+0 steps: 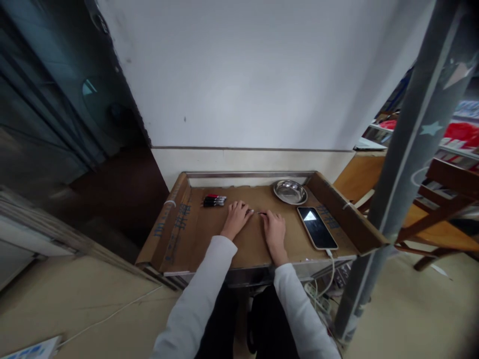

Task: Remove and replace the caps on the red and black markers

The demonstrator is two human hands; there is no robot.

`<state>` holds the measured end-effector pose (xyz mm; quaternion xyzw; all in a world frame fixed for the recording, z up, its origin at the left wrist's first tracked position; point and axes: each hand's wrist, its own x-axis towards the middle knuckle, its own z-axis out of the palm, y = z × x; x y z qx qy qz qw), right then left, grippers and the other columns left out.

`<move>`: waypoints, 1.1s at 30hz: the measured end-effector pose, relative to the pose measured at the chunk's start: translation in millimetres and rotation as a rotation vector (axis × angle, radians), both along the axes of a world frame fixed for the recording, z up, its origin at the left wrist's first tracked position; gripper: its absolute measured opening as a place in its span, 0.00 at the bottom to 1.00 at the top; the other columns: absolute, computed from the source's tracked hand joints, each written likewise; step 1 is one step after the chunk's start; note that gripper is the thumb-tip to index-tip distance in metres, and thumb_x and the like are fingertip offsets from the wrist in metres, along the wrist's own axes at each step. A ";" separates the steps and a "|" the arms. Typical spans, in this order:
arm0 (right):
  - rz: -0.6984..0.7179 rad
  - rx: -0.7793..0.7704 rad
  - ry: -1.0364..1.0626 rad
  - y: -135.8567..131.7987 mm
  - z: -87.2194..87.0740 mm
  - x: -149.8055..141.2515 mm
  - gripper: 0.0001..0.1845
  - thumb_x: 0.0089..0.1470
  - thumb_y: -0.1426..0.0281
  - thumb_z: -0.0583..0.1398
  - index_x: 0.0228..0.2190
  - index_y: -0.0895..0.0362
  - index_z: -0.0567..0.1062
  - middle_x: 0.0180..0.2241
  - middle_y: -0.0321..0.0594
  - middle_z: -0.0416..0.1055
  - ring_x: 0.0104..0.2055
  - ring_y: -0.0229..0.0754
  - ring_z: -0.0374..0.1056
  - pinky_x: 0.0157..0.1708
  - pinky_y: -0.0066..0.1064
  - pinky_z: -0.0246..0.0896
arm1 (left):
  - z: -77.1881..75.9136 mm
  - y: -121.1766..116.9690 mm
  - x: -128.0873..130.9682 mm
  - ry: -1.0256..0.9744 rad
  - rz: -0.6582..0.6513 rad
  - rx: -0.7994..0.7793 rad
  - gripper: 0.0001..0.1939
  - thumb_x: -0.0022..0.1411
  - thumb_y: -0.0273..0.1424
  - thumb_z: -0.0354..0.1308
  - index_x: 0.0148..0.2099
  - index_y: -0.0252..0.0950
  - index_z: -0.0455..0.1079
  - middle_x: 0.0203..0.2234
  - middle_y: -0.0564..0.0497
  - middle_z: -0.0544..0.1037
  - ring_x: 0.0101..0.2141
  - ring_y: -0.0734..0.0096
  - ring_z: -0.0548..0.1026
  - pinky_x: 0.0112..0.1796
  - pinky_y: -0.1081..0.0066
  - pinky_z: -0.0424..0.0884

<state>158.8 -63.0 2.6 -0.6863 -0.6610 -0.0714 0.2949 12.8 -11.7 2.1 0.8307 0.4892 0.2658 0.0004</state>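
Note:
Above the cardboard-covered desk [250, 239], my left hand [235, 219] and my right hand [275, 231] face each other with fingertips pinched. A thin pen-like piece [256, 212] spans the small gap between them, and both hands hold it. Its details are too small to make out, and the fingers hide its ends. Left of my left hand lies a small group of pens [214, 200], dark ones with a red one at the back. Behind and right of my right hand sits a round shiny metal dish [290, 192].
A phone [317, 228] lies at the desk's right, with a white charging cable [333, 267] running over the front edge. Raised cardboard walls [342, 214] line the sides. A grey metal post [404, 149] stands close on the right, near a wooden chair [441, 219].

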 end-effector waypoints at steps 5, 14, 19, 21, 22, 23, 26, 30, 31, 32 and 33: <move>0.046 0.001 -0.042 -2.2 4.4 -4.6 0.15 0.60 0.66 0.47 0.37 0.55 0.72 0.33 0.43 0.73 0.35 0.44 0.62 0.36 0.33 0.48 | 4.8 -13.7 -6.9 -0.073 -0.132 -0.006 0.11 0.65 0.35 0.44 0.44 0.39 0.65 0.39 0.52 0.73 0.41 0.70 0.68 0.43 0.68 0.60; 0.423 0.037 0.148 -8.2 5.6 -15.1 0.21 0.59 0.69 0.46 0.53 0.58 0.62 0.48 0.46 0.67 0.48 0.45 0.62 0.48 0.38 0.54 | 8.0 -23.0 -11.9 -0.198 -0.118 0.025 0.11 0.65 0.34 0.45 0.44 0.39 0.66 0.39 0.51 0.74 0.40 0.70 0.69 0.43 0.67 0.61; 0.582 0.036 0.204 -18.3 8.3 -17.0 0.35 0.56 0.67 0.49 0.61 0.59 0.40 0.61 0.48 0.48 0.62 0.43 0.47 0.57 0.40 0.49 | 10.7 -32.4 -26.8 -0.273 0.102 0.065 0.11 0.64 0.35 0.47 0.45 0.41 0.67 0.39 0.50 0.75 0.41 0.67 0.68 0.43 0.65 0.61; 0.429 0.052 0.164 -21.7 8.0 1.1 0.31 0.57 0.66 0.48 0.60 0.57 0.46 0.61 0.47 0.48 0.61 0.45 0.47 0.57 0.43 0.48 | 10.8 -34.3 -36.0 -0.285 0.311 0.076 0.11 0.63 0.36 0.48 0.45 0.42 0.68 0.39 0.50 0.75 0.43 0.63 0.66 0.42 0.62 0.59; 0.319 0.058 0.117 -23.2 7.5 14.9 0.29 0.57 0.64 0.48 0.59 0.57 0.50 0.61 0.49 0.49 0.61 0.47 0.47 0.57 0.46 0.47 | 10.5 -34.2 -40.6 -0.288 0.413 0.075 0.11 0.63 0.36 0.49 0.44 0.43 0.69 0.39 0.50 0.75 0.43 0.61 0.65 0.42 0.61 0.59; 0.196 0.045 0.066 -24.7 6.8 31.1 0.29 0.57 0.62 0.48 0.57 0.58 0.53 0.60 0.51 0.50 0.60 0.50 0.48 0.56 0.48 0.47 | 9.9 -33.5 -44.8 -0.286 0.498 0.068 0.11 0.62 0.36 0.49 0.44 0.43 0.69 0.39 0.49 0.75 0.43 0.59 0.64 0.42 0.60 0.59; -0.236 -0.069 -0.040 -30.1 5.9 83.0 0.39 0.52 0.54 0.52 0.57 0.64 0.52 0.59 0.61 0.48 0.59 0.60 0.47 0.51 0.53 0.49 | 7.0 -28.1 -52.9 -0.258 0.585 0.028 0.11 0.62 0.34 0.49 0.44 0.43 0.69 0.40 0.48 0.75 0.42 0.57 0.63 0.41 0.59 0.58; -0.506 -0.269 -0.098 -35.4 8.5 128.2 0.49 0.46 0.49 0.56 0.56 0.72 0.50 0.52 0.67 0.56 0.54 0.64 0.54 0.46 0.50 0.54 | 3.4 -22.1 -52.2 -0.224 0.529 -0.001 0.11 0.62 0.32 0.48 0.44 0.42 0.70 0.42 0.45 0.73 0.44 0.55 0.62 0.42 0.56 0.58; -0.548 -0.303 -0.102 -35.1 9.2 133.6 0.48 0.45 0.48 0.56 0.55 0.73 0.53 0.49 0.67 0.59 0.52 0.64 0.56 0.45 0.49 0.54 | 3.1 -21.7 -51.1 -0.220 0.522 0.001 0.11 0.62 0.31 0.48 0.44 0.41 0.70 0.42 0.44 0.73 0.44 0.55 0.62 0.42 0.55 0.58; -0.576 -0.333 -0.106 -34.1 9.7 137.4 0.47 0.44 0.47 0.57 0.52 0.73 0.56 0.47 0.66 0.61 0.51 0.64 0.57 0.44 0.48 0.55 | 3.3 -21.8 -50.1 -0.219 0.520 0.005 0.12 0.62 0.30 0.48 0.44 0.41 0.70 0.43 0.44 0.72 0.45 0.54 0.62 0.42 0.55 0.59; -0.588 -0.364 -0.108 -32.6 10.0 140.1 0.47 0.43 0.47 0.58 0.50 0.73 0.59 0.45 0.65 0.62 0.50 0.64 0.58 0.44 0.47 0.55 | 3.8 -22.4 -49.3 -0.220 0.525 0.013 0.12 0.61 0.29 0.48 0.45 0.41 0.69 0.44 0.44 0.72 0.45 0.54 0.62 0.43 0.55 0.59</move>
